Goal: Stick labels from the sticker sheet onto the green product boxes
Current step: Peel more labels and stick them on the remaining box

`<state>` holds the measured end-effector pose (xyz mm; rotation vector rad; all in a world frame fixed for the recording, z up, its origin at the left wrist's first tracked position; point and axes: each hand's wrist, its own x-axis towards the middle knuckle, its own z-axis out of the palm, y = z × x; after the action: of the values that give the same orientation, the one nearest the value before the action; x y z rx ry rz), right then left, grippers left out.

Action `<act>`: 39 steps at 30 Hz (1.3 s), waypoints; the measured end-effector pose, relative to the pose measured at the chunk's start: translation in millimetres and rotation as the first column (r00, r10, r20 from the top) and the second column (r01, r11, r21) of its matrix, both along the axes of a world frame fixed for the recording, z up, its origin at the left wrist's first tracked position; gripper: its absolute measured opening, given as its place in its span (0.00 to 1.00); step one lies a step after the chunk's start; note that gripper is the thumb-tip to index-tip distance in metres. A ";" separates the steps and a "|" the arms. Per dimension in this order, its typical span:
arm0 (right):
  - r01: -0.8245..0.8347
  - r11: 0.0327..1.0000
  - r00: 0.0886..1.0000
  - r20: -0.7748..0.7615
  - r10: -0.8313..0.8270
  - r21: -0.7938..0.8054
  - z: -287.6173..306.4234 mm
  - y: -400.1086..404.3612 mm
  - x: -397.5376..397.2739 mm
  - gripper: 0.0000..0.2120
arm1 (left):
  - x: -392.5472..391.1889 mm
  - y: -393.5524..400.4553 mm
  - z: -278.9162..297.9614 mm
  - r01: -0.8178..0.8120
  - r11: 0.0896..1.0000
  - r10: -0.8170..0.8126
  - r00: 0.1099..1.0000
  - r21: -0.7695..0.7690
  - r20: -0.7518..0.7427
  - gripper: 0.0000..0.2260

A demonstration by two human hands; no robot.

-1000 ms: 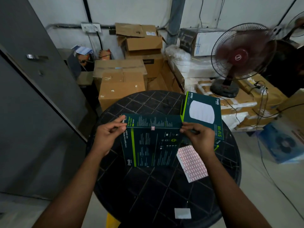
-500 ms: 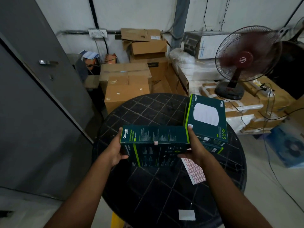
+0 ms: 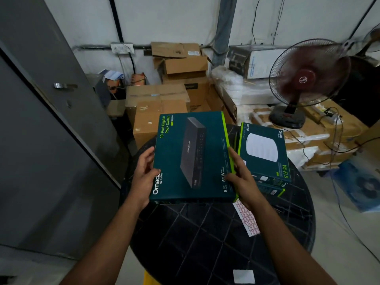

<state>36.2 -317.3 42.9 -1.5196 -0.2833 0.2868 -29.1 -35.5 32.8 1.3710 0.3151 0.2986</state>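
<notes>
A dark green switch box [image 3: 191, 157] with a printed black device on its front is held face up above the round black table [image 3: 205, 233]. My left hand [image 3: 144, 173] grips its left edge and my right hand [image 3: 242, 177] grips its right edge. To the right, a second green box [image 3: 265, 151] showing a white round device lies on top of another green box [image 3: 271, 189]. The pink sticker sheet [image 3: 246, 219] lies on the table under my right wrist, partly hidden.
A white square slip [image 3: 243, 276] lies near the table's front edge. A grey door [image 3: 41, 140] stands at the left. Cardboard cartons [image 3: 160, 112] are stacked behind the table, and a running red fan [image 3: 304, 81] with trailing cables stands at the right.
The box lay back side up with a small label on its edge; both hands have lifted it and turned it over, so its front now faces me.
</notes>
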 end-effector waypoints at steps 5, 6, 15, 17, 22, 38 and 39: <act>0.053 0.928 0.991 0.133 -0.003 -0.370 1.1 6.7 3.2 0.28 | 3.9 14.1 -7.1 0.171 0.899 -0.140 0.985 0.404 -0.105 0.26; 0.060 0.924 0.992 0.127 -0.012 -0.377 0.6 7.7 2.1 0.28 | 5.7 17.2 -9.5 0.199 0.889 -0.164 0.979 0.412 -0.121 0.27; 0.234 0.919 0.972 0.071 -0.223 -0.318 -9.3 -33.0 5.0 0.31 | 65.4 -9.7 2.9 0.394 0.776 -0.358 0.918 0.492 -0.170 0.29; 0.263 0.917 0.964 0.063 -0.256 -0.301 -5.6 -54.8 12.4 0.31 | 86.7 -33.3 5.4 0.427 0.761 -0.395 0.902 0.488 -0.173 0.28; 0.316 0.865 0.948 0.097 -0.303 -0.389 -8.4 -127.1 60.8 0.32 | 151.6 -105.5 2.5 0.458 0.730 -0.446 0.882 0.508 -0.154 0.28; 0.231 0.741 0.973 0.132 -0.191 -0.631 -86.4 -255.4 226.8 0.27 | 297.6 -243.9 -76.1 0.491 0.530 -0.309 0.871 0.691 -0.382 0.25; 0.237 0.713 0.971 0.168 -0.168 -0.660 -83.5 -253.1 228.0 0.26 | 294.3 -245.1 -73.1 0.473 0.505 -0.282 0.881 0.722 -0.379 0.24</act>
<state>264.3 -570.5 -40.6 -2.2842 -0.0751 0.1393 265.2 -280.5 -40.3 2.3549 0.0144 -0.1268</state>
